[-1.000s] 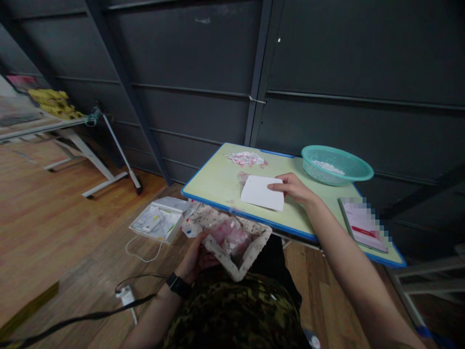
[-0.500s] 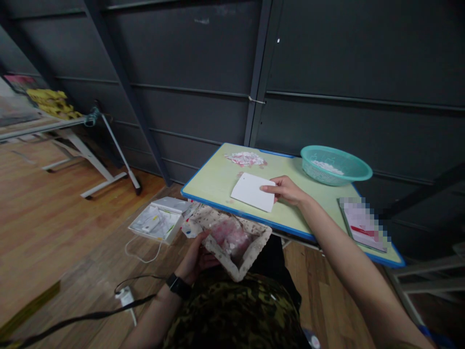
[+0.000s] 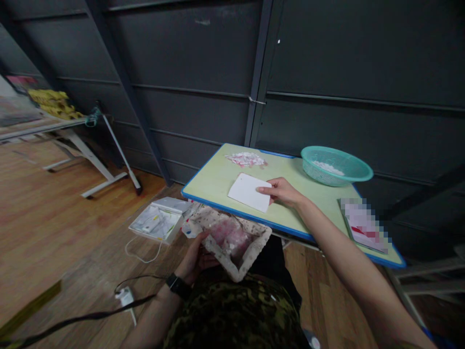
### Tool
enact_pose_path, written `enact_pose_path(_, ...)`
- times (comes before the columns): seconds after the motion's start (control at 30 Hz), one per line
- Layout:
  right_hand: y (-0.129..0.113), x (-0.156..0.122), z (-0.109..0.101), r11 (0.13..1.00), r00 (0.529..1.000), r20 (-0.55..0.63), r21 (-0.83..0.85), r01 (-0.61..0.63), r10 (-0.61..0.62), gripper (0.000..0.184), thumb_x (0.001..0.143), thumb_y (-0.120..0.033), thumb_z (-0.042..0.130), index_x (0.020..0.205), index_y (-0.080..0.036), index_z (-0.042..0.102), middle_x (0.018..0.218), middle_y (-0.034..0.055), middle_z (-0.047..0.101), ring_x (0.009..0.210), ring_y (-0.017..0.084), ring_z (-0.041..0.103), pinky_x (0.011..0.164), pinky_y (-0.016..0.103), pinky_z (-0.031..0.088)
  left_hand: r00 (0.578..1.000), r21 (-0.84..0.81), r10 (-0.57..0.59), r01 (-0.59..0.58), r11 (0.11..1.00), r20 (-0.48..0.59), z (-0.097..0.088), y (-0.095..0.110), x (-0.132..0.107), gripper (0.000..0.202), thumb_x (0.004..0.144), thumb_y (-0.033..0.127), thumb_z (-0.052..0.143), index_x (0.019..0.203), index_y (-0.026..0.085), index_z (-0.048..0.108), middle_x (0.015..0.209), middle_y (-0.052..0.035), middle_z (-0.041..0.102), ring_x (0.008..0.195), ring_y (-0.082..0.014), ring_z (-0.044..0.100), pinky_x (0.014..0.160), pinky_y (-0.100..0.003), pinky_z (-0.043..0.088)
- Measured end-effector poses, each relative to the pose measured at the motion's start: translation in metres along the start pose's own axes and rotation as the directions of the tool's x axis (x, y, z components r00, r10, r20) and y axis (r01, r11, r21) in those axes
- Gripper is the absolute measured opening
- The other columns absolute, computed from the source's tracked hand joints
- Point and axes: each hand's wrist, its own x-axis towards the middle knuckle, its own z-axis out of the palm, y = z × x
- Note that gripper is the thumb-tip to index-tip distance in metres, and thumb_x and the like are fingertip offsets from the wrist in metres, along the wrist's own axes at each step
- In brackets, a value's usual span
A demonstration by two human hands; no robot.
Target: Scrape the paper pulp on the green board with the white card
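My right hand (image 3: 282,192) grips the right edge of a white flat card (image 3: 248,192) that rests on the pale green table (image 3: 214,180) with a blue rim. Below the table's near edge, my left hand (image 3: 196,257) holds a speckled white tray (image 3: 250,257) by its left side; pink and white scraps lie inside it. The left wrist wears a black watch (image 3: 178,285). A small heap of pink and white scraps (image 3: 246,159) lies at the table's far side.
A teal basket (image 3: 336,166) with white bits stands at the table's back right. A booklet (image 3: 363,224) lies near the right edge. On the wooden floor sit an open white box (image 3: 158,220) and a cable with a plug (image 3: 125,295). Another table (image 3: 39,127) stands far left.
My right hand has slid the white card to the left across the table. The left hand and the tray have stayed where they were.
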Motion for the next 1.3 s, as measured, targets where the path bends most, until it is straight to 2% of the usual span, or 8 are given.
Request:
enact_pose_path(0.2, -0.001, -0.002, 0.001, 0.999, 0.996, 0.091, -0.052, -0.003, 0.008, 0.042, 0.059, -0.049, 0.082, 0.072, -0.01, 0.07, 0.062, 0.0044, 0.066, 0.052, 0.01, 0.057, 0.048, 0.022, 0.047, 1.0, 0.004, -0.008, 0.008, 1.0, -0.001, -0.002, -0.001, 0.002, 0.029, 0.082, 0.043, 0.059, 0.077, 0.015, 0.065, 0.066, -0.0072, 0.072, 0.06, -0.0236, 0.07, 0.06, -0.037, 0.06)
enact_pose_path(0.3, -0.002, 0.001, -0.006, 0.997, 0.992, -0.103, 0.023, 0.07, -0.067, 0.046, 0.058, -0.056, 0.079, 0.07, -0.013, 0.066, 0.063, 0.0037, 0.065, 0.053, 0.011, 0.057, 0.049, 0.024, 0.048, 1.0, -0.002, -0.01, 0.01, 1.0, 0.012, -0.005, -0.003, 0.005, 0.03, 0.083, 0.044, 0.058, 0.075, 0.015, 0.066, 0.065, -0.0065, 0.071, 0.058, -0.0223, 0.069, 0.059, -0.036, 0.06)
enact_pose_path(0.4, -0.002, 0.007, -0.015, 0.985, 0.91, -0.394, 0.056, 0.163, -0.129, 0.054, 0.054, -0.065, 0.076, 0.07, -0.016, 0.059, 0.063, 0.0019, 0.063, 0.055, 0.013, 0.057, 0.048, 0.025, 0.047, 0.999, -0.006, -0.019, 0.02, 1.0, 0.033, -0.007, -0.004, 0.007, 0.033, 0.083, 0.045, 0.057, 0.075, 0.015, 0.066, 0.067, -0.0075, 0.072, 0.059, -0.0223, 0.07, 0.061, -0.036, 0.06)
enact_pose_path(0.5, 0.0, 0.01, -0.021, 0.985, 0.848, -0.513, 0.026, 0.172, -0.135, 0.062, 0.049, -0.073, 0.073, 0.07, -0.018, 0.054, 0.06, 0.001, 0.06, 0.054, 0.015, 0.055, 0.045, 0.027, 0.045, 0.999, -0.01, -0.021, 0.021, 1.0, 0.024, -0.007, -0.004, 0.008, 0.03, 0.083, 0.045, 0.058, 0.075, 0.016, 0.066, 0.066, -0.0064, 0.072, 0.06, -0.0229, 0.07, 0.061, -0.036, 0.06)
enact_pose_path(0.8, 0.007, 0.01, -0.018, 0.962, 0.91, -0.345, -0.226, 0.155, -0.228, 0.059, 0.058, -0.074, 0.066, 0.063, -0.018, 0.051, 0.053, -0.0017, 0.05, 0.048, 0.01, 0.043, 0.043, 0.024, 0.032, 1.0, -0.002, -0.021, 0.021, 1.0, 0.015, -0.003, -0.001, 0.003, 0.029, 0.082, 0.044, 0.059, 0.076, 0.016, 0.065, 0.067, -0.007, 0.073, 0.061, -0.0234, 0.071, 0.062, -0.038, 0.061)
enact_pose_path(1.03, 0.009, 0.011, -0.02, 0.971, 0.918, -0.336, -0.176, 0.16, -0.212, 0.056, 0.061, -0.072, 0.067, 0.066, -0.018, 0.052, 0.056, -0.001, 0.052, 0.05, 0.012, 0.046, 0.045, 0.025, 0.035, 1.0, -0.015, -0.02, 0.02, 1.0, 0.014, -0.003, -0.002, 0.003, 0.027, 0.081, 0.043, 0.061, 0.077, 0.017, 0.065, 0.066, -0.0054, 0.072, 0.062, -0.0233, 0.071, 0.062, -0.037, 0.061)
enact_pose_path(1.2, 0.007, 0.008, -0.015, 0.97, 0.958, -0.225, -0.203, 0.134, -0.179, 0.055, 0.062, -0.07, 0.067, 0.068, -0.017, 0.055, 0.056, -0.0015, 0.052, 0.049, 0.01, 0.044, 0.044, 0.024, 0.033, 1.0, -0.012, -0.018, 0.018, 1.0, 0.001, -0.002, -0.001, 0.003, 0.027, 0.082, 0.043, 0.06, 0.078, 0.017, 0.064, 0.066, -0.005, 0.072, 0.059, -0.0228, 0.07, 0.061, -0.037, 0.061)
enact_pose_path(1.3, 0.005, 0.007, -0.012, 0.976, 0.957, -0.232, -0.173, 0.135, -0.173, 0.056, 0.062, -0.071, 0.067, 0.069, -0.017, 0.055, 0.057, -0.0009, 0.054, 0.05, 0.011, 0.046, 0.045, 0.024, 0.035, 1.0, 0.006, -0.024, 0.023, 1.0, 0.009, -0.001, -0.001, 0.002, 0.028, 0.083, 0.043, 0.058, 0.08, 0.016, 0.065, 0.068, -0.0066, 0.073, 0.061, -0.0226, 0.071, 0.062, -0.037, 0.061)
